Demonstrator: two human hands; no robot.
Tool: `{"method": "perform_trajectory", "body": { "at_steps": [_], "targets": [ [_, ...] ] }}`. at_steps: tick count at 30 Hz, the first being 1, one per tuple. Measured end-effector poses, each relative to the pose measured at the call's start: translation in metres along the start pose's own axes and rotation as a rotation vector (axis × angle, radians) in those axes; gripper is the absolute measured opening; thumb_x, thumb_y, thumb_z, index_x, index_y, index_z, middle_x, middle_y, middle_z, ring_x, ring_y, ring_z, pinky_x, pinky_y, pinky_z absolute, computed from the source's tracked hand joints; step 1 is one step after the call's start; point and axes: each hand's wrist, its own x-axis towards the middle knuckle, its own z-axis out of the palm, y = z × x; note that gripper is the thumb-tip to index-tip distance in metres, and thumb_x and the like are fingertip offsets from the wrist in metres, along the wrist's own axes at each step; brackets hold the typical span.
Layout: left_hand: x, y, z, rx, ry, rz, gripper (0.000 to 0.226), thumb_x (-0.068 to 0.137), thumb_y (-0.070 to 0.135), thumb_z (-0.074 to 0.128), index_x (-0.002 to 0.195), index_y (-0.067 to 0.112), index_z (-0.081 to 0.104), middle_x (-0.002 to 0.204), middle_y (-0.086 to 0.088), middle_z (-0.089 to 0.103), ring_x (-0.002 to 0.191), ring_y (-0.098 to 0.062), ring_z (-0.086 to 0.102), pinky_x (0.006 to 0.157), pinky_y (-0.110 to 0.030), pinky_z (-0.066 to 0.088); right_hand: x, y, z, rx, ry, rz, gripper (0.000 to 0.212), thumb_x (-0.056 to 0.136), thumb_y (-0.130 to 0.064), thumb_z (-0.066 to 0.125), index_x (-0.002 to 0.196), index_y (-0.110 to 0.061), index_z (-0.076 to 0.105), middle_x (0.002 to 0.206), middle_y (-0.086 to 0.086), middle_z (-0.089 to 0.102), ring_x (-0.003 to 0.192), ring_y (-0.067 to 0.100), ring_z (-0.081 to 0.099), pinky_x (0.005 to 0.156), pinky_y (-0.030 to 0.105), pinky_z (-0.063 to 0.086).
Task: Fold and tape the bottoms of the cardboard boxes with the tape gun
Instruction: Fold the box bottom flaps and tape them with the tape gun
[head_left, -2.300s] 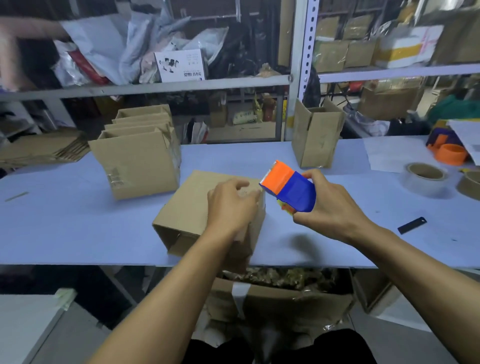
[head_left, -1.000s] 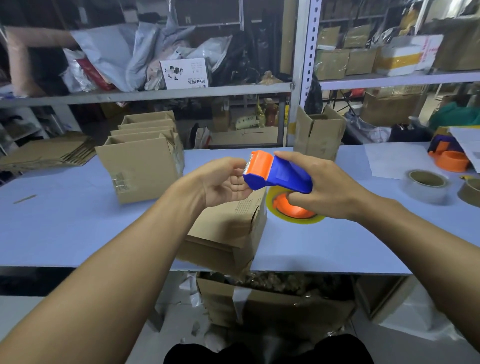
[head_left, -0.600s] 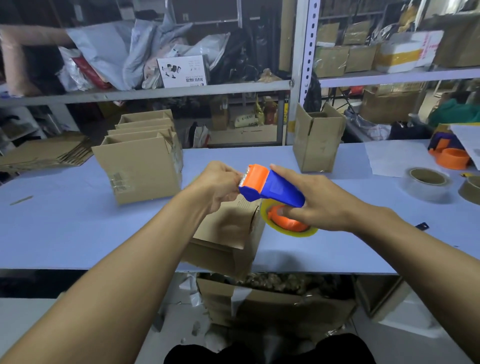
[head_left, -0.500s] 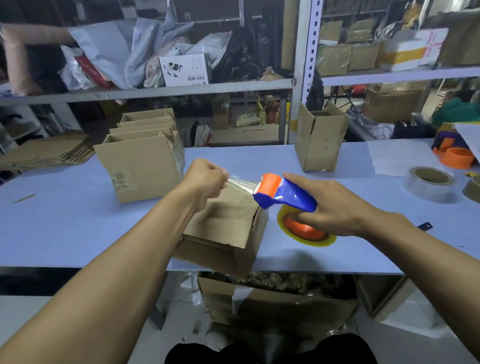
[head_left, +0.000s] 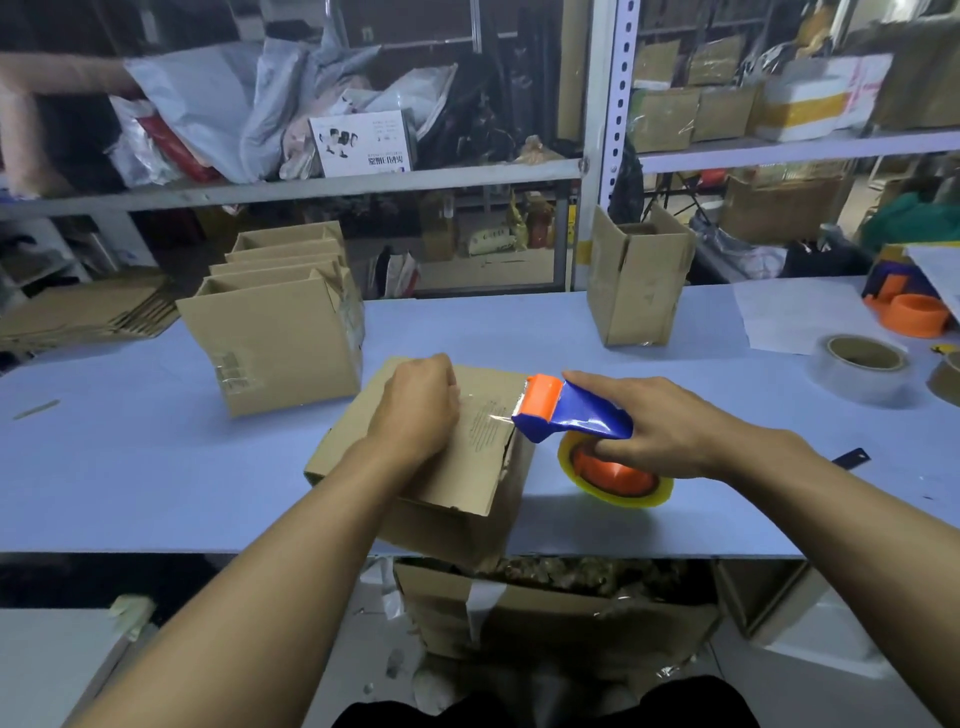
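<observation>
Cardboard box (head_left: 457, 488): lying bottom up at the near edge of the worktop (head_left: 130, 467), one corner hanging over the edge; a strip of clear tape (head_left: 491, 413) is running across its top face toward the right edge.

Left hand (head_left: 415, 410): resting on top of the box, fingers curled under and pressing on the tape end; whether they are pinching the tape I cannot tell.

Tape gun (head_left: 571, 415): blue body with an orange head, head sitting at the box's upper right edge; a yellow-rimmed roll on an orange hub is hanging below it, just off the box's right side.

Right hand (head_left: 660, 423): wrapping its fingers round the tape gun's blue handle, forefinger lying along the top.

Open boxes (head_left: 280, 332): several standing in a row at the rear left of the worktop, open ends up.

Single open box (head_left: 636, 280): standing upright at the rear, right of centre.

Spare tape roll (head_left: 860, 369): lying flat at the far right of the worktop.

Second dispenser (head_left: 906, 304): orange and blue, sitting beyond the spare roll beside a white sheet.

Flattened cardboard (head_left: 83, 312): stacked at the far left.
</observation>
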Motion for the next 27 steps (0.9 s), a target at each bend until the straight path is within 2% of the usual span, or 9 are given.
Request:
{"method": "perform_trajectory", "body": {
  "at_steps": [3, 8, 11, 13, 15, 19, 20, 23, 27],
  "targets": [
    [-0.006, 0.002, 0.009, 0.096, 0.052, 0.01, 0.014, 0.096, 0.022, 0.049, 0.094, 0.009, 0.055, 0.1, -0.009, 0.056, 0.085, -0.031, 0.055, 0.066, -0.036, 0.038, -0.002, 0.001, 0.004, 0.03, -0.006, -0.015, 0.078, 0.09, -0.041, 0.063, 0.155, -0.038, 0.02, 0.138, -0.005, 0.055, 0.104, 0.016, 0.051, 0.083, 0.029, 0.04],
    [-0.012, 0.007, 0.009, 0.125, 0.117, -0.216, 0.024, 0.093, 0.028, 0.048, 0.108, 0.011, 0.045, 0.112, -0.008, 0.049, 0.092, -0.033, 0.055, 0.069, -0.038, 0.038, -0.004, -0.002, 0.005, 0.048, -0.03, -0.016, 0.077, 0.09, -0.039, 0.064, 0.154, -0.036, 0.021, 0.133, -0.003, 0.058, 0.102, 0.018, 0.052, 0.084, 0.032, 0.044],
    [-0.012, 0.0, 0.01, 0.118, 0.219, -0.033, 0.017, 0.09, 0.017, 0.053, 0.106, 0.013, 0.051, 0.109, -0.006, 0.055, 0.097, -0.03, 0.053, 0.076, -0.039, 0.042, -0.005, -0.002, 0.007, 0.055, -0.057, -0.004, 0.075, 0.089, -0.04, 0.063, 0.152, -0.035, 0.022, 0.129, -0.002, 0.058, 0.102, 0.02, 0.053, 0.086, 0.036, 0.046],
    [-0.013, 0.002, 0.01, 0.031, 0.108, 0.251, 0.013, 0.092, 0.015, 0.054, 0.102, 0.015, 0.061, 0.105, -0.001, 0.061, 0.098, -0.025, 0.056, 0.08, -0.036, 0.045, -0.006, -0.001, 0.008, 0.056, -0.05, 0.001, 0.075, 0.088, -0.042, 0.064, 0.151, -0.035, 0.023, 0.127, -0.002, 0.058, 0.101, 0.019, 0.053, 0.086, 0.035, 0.046],
    [-0.021, 0.006, 0.007, -0.037, -0.131, 0.41, 0.018, 0.096, 0.027, 0.05, 0.104, 0.017, 0.063, 0.11, 0.002, 0.063, 0.104, -0.022, 0.058, 0.086, -0.038, 0.047, -0.005, 0.0, 0.011, 0.046, -0.031, 0.01, 0.075, 0.087, -0.043, 0.064, 0.15, -0.035, 0.024, 0.126, -0.002, 0.057, 0.101, 0.02, 0.053, 0.085, 0.036, 0.047],
    [-0.035, 0.01, 0.006, 0.055, -0.361, 0.349, 0.049, 0.093, 0.052, 0.05, 0.128, 0.018, 0.047, 0.143, 0.0, 0.046, 0.134, -0.022, 0.039, 0.103, -0.043, 0.034, 0.004, -0.005, 0.012, -0.032, -0.014, 0.034, 0.068, 0.081, -0.044, 0.064, 0.141, -0.036, 0.032, 0.115, -0.001, 0.058, 0.096, 0.022, 0.054, 0.082, 0.037, 0.048],
    [-0.036, 0.012, 0.008, 0.079, -0.353, 0.34, 0.05, 0.09, 0.054, 0.052, 0.124, 0.018, 0.045, 0.137, -0.001, 0.047, 0.13, -0.024, 0.041, 0.1, -0.045, 0.034, 0.007, -0.008, 0.012, -0.041, -0.006, 0.041, 0.065, 0.08, -0.045, 0.064, 0.137, -0.035, 0.035, 0.112, -0.001, 0.058, 0.095, 0.022, 0.054, 0.08, 0.037, 0.049],
    [-0.033, 0.019, 0.018, 0.047, -0.177, 0.295, 0.028, 0.082, 0.042, 0.056, 0.089, 0.019, 0.041, 0.089, 0.005, 0.046, 0.088, -0.025, 0.048, 0.073, -0.037, 0.036, 0.012, -0.015, 0.019, -0.01, 0.052, 0.076, 0.06, 0.078, -0.056, 0.064, 0.128, -0.033, 0.04, 0.108, -0.002, 0.056, 0.092, 0.023, 0.054, 0.075, 0.036, 0.047],
    [-0.032, 0.026, 0.032, 0.087, -0.062, 0.257, 0.023, 0.082, 0.033, 0.054, 0.078, 0.017, 0.038, 0.082, 0.003, 0.041, 0.078, -0.023, 0.042, 0.07, -0.037, 0.037, 0.007, -0.01, 0.033, -0.047, 0.143, 0.065, 0.056, 0.085, -0.056, 0.056, 0.132, -0.037, 0.033, 0.113, -0.001, 0.061, 0.095, 0.028, 0.056, 0.074, 0.038, 0.046]
  ]
}}
